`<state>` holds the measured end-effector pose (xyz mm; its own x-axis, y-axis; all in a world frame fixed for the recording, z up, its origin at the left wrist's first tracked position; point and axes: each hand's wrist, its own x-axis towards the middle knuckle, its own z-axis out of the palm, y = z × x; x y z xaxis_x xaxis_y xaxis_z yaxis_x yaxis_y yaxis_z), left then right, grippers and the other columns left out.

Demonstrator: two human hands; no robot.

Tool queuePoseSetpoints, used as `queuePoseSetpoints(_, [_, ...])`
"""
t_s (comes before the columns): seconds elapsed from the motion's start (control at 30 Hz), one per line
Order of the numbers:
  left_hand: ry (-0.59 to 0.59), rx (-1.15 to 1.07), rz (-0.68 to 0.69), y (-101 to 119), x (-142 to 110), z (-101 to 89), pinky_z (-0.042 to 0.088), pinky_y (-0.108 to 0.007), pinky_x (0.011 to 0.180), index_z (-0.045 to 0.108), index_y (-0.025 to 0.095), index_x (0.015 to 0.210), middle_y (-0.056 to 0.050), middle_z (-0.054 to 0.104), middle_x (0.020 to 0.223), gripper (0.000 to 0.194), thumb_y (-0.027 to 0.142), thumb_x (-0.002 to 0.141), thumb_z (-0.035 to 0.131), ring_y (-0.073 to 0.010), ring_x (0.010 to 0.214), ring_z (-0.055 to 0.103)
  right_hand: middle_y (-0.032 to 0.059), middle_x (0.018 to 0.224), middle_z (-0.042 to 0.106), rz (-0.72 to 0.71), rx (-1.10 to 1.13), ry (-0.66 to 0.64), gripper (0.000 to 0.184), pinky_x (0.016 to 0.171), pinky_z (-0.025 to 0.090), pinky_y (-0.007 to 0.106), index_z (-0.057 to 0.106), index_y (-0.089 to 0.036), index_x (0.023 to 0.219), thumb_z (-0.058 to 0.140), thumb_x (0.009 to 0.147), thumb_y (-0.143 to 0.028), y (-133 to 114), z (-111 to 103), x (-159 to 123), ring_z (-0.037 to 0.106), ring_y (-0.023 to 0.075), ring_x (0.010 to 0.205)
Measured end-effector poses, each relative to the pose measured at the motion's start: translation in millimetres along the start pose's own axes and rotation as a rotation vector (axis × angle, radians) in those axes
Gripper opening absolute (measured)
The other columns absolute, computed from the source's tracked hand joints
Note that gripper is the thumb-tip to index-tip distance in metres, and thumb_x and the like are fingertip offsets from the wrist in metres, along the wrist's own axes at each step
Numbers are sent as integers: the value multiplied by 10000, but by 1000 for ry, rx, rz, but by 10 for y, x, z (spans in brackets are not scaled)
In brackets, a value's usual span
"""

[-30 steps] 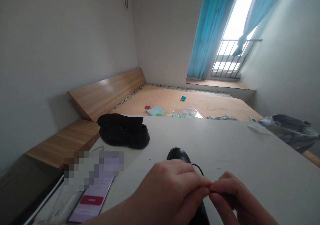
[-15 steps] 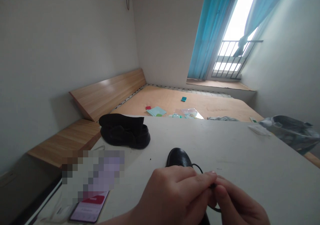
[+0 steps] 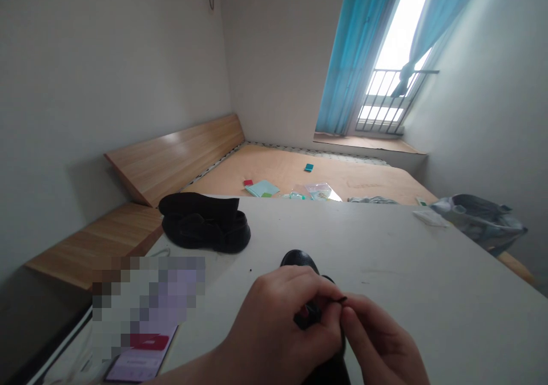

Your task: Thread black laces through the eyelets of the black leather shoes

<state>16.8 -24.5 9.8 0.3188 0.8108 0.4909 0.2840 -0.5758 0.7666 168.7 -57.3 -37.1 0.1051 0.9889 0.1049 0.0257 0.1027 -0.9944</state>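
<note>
Though tiny — black lace [image 3: 343,300], probably, between left hand [image 3: 285,311] and right hand [image 3: 383,335]

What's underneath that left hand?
A black shoe lies beneath the left hand, its toe visible past the knuckles. The hand covers most of the shoe's middle, so that part can't be seen. Thin black cord shows in the hand's grip.

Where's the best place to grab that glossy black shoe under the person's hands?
Probably the rounded toe of the glossy black shoe, approached from the far side of the white table. The toe points away from the person and shows beyond the left hand, whereas that hand and the right hand hide much of the rest.
</note>
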Motion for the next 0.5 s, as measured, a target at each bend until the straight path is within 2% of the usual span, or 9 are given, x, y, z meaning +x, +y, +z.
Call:
queuePoseSetpoints(0.1, [-78,-52,-162,-8,-9,-2,474,-176,545,712,226,813,54,689,673,137,141,751,624,-90,563,585,36,712,682,18,60,102,248,653,552,274,726,-220,804,711,779,-467,-40,82,-47,641,189,663])
queuePoseSetpoints(0.17, [-123,-100,-226,-17,-9,2,474,-170,540,699,235,816,63,683,673,123,159,772,613,-88,568,584,25,699,656,83,143,121,265,607,519,245,703,-212,820,701,790,-475,-31,114,-63,606,164,637])
queuePoseSetpoints(0.3, [-129,-165,-275,-17,16,8,475,-171,541,686,232,873,61,682,682,132,181,792,595,-91,581,593,-9,655,585,192,318,53,298,544,432,196,670,-203,841,685,809,-499,38,116,-39,494,106,570])
queuePoseSetpoints(0.4, [-144,-135,-306,-3,35,8,473,-186,548,702,222,842,45,703,700,124,192,790,594,-105,601,603,-20,650,546,196,391,5,302,554,401,187,664,-197,823,690,810,-497,61,124,-16,459,95,586])
queuePoseSetpoints(0.5, [-144,-87,-320,-2,38,9,456,-207,552,715,230,804,37,707,696,119,196,783,604,-117,606,595,-29,632,506,199,424,17,307,545,374,179,667,-191,824,701,801,-496,50,168,-25,431,90,589])
